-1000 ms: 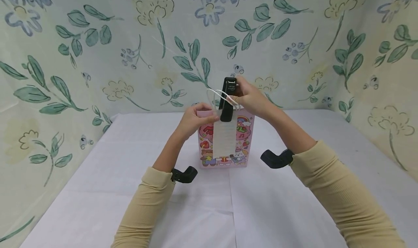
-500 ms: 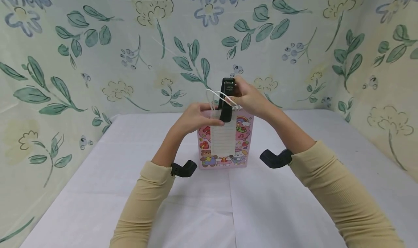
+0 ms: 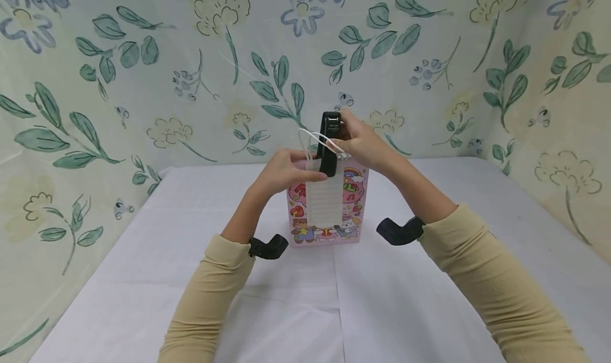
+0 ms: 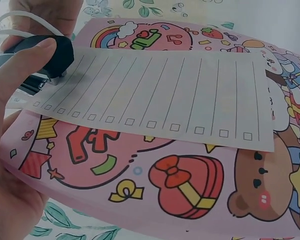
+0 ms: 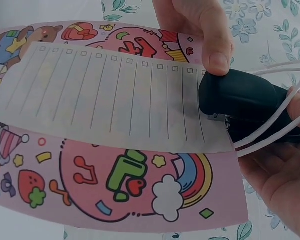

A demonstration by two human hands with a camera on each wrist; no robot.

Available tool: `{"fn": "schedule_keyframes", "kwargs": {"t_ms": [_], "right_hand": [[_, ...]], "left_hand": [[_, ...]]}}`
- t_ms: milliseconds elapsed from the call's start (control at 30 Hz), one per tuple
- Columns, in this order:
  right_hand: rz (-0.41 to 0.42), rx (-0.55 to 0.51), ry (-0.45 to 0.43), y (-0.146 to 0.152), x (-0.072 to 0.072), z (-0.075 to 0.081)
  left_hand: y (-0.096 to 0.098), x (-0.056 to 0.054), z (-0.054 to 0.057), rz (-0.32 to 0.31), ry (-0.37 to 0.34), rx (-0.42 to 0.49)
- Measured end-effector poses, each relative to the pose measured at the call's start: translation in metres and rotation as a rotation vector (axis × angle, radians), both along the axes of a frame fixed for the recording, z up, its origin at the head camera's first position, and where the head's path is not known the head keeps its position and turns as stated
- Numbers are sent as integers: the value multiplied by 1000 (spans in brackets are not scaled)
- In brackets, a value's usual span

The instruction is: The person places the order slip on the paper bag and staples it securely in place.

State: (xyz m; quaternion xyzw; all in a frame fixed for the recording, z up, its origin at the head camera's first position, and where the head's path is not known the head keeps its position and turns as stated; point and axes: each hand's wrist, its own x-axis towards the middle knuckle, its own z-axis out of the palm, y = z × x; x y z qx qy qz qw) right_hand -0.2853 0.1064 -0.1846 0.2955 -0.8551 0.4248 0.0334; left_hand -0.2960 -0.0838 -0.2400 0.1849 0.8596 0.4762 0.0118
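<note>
A pink paper gift bag (image 3: 295, 212) with cartoon animals stands upright on the table. A lined paper strip with checkboxes (image 3: 324, 206) lies against its front, from the top edge downward. My right hand (image 3: 364, 143) grips a black stapler (image 5: 242, 95), whose jaws straddle the strip and the bag's top edge. White cord handles (image 5: 277, 120) loop across the stapler. At the bag's top left, my left hand (image 3: 285, 173) has its fingers behind the bag and its thumb in front. In the left wrist view that thumb (image 4: 42, 47) rests on the stapler's head.
A white cloth (image 3: 167, 235) covers the table. Behind it hangs a floral-patterned backdrop (image 3: 200, 97). Black wrist cameras (image 3: 269, 247) sit at both wrists, over beige sleeves (image 3: 205, 294).
My left thumb has shifted right from the strip's left side onto the stapler's head. The right hand keeps its grip on the stapler, and the bag stays nearly in place.
</note>
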Motion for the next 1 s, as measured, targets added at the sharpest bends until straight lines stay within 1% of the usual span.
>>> {"fn": "schedule_keyframes", "kwargs": {"t_ms": [167,367,600,800,1000], "right_hand": [[-2,-12,-15,-1,1,0],[-9,-20,-11,-2,2,-1],[-41,-20,25,-4,1,-2],[-34,23,25,-1,-3,1],[-13,35,9,1,-4,2]], "left_hand": [[2,0,-1,3,13,24],[3,1,-2,14,41,34],[5,0,-3,35,71,65],[4,-2,0,12,67,24],[1,-1,-2,8,49,4]]}}
